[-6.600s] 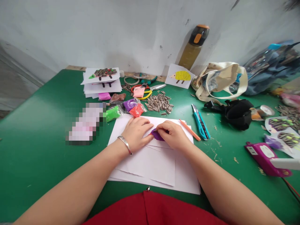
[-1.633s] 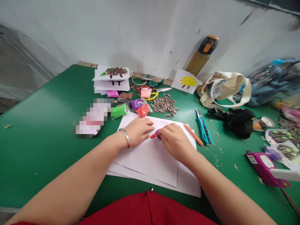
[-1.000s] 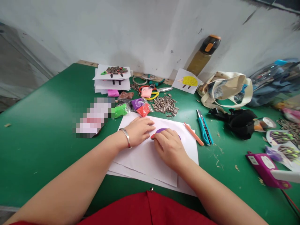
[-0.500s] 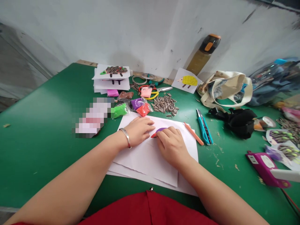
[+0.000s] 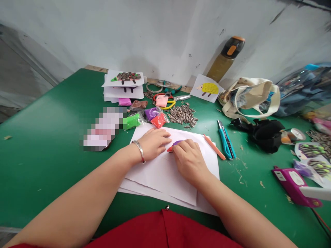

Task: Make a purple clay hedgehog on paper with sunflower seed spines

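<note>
A sheet of white paper [image 5: 165,172] lies on more sheets in front of me. On it is a small shape of purple and red modelling clay [image 5: 170,149], partly covered by my right hand [image 5: 190,158]. The fingers of that hand are bent and close together over the clay, their tips hidden. My left hand [image 5: 154,143], with a silver bangle at the wrist, rests flat on the paper left of the clay, fingers stretched out. Bags of green [image 5: 133,121], purple [image 5: 152,113] and red clay [image 5: 158,120] lie just beyond the paper.
Sunflower seeds [image 5: 183,114] and scissors [image 5: 181,98] lie farther back. An orange clay tool [image 5: 214,147] and a blue utility knife [image 5: 227,141] are at right, near a black strap [image 5: 267,134] and a magenta box [image 5: 294,187]. Seed-hedgehog cards [image 5: 124,91] stand at back left; a bottle [image 5: 223,58] leans on the wall.
</note>
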### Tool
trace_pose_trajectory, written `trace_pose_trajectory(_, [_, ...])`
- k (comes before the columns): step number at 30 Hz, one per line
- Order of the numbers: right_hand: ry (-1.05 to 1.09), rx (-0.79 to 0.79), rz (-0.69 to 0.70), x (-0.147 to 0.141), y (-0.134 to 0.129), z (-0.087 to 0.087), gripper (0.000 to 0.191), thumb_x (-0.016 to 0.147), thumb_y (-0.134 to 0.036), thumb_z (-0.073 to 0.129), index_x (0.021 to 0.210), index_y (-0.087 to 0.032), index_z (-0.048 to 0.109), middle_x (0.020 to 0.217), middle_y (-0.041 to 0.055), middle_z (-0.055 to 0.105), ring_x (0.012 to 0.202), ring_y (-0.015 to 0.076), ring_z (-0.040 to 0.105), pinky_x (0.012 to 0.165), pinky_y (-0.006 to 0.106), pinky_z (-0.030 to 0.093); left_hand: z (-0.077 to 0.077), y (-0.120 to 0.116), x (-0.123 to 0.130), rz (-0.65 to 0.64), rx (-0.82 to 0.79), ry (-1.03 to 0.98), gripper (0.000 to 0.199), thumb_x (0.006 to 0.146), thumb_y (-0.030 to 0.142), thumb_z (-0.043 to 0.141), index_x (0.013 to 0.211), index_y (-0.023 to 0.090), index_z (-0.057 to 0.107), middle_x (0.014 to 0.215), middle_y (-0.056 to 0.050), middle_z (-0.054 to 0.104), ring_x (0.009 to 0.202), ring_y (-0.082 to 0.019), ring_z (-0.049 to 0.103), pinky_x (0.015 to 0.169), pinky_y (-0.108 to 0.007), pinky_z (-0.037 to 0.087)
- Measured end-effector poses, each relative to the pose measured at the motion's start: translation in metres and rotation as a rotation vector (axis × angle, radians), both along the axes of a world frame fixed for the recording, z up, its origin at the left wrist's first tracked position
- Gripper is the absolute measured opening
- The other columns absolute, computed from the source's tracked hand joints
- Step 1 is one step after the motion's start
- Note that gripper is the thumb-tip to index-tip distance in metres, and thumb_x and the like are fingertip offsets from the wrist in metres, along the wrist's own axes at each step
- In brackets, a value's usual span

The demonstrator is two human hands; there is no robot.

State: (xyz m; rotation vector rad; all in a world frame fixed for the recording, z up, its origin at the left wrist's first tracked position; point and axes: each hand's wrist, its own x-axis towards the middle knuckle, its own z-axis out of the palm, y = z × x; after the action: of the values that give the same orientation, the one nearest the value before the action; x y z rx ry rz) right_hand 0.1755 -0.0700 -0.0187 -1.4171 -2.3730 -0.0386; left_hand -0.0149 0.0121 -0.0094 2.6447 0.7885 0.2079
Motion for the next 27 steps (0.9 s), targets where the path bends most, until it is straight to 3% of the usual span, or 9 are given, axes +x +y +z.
trace_pose_trajectory(19, [0.047,-0.019,-0.025,0.01,0.004,0.003,0.018,0.093,-0.011,0.051,0.083,-0.02,0.063,0.081,0.0045,0.062,0.084,0.0214,0.046,0.075,0.034,0.033,0.001,0.0,-0.001,-0.008,-0.007,0.002,0.022,0.087,0.016,0.055,0.105,0.019,0.066,0.116,-0.007,0.061,0.111,-0.024,0.054,0.097,-0.037,0.041])
trace_pose_trajectory(27, [0.065,-0.017,0.027,-0.008,0.002,0.003,0.02,0.092,-0.009,0.051,0.079,-0.017,0.065,0.081,0.0066,0.063,0.084,0.022,0.049,0.076,0.035,0.036,0.004,-0.001,0.002,0.018,-0.006,0.015,0.02,0.089,0.019,0.057,0.105,0.018,0.067,0.119,-0.009,0.062,0.112,-0.024,0.055,0.098,-0.038,0.042])
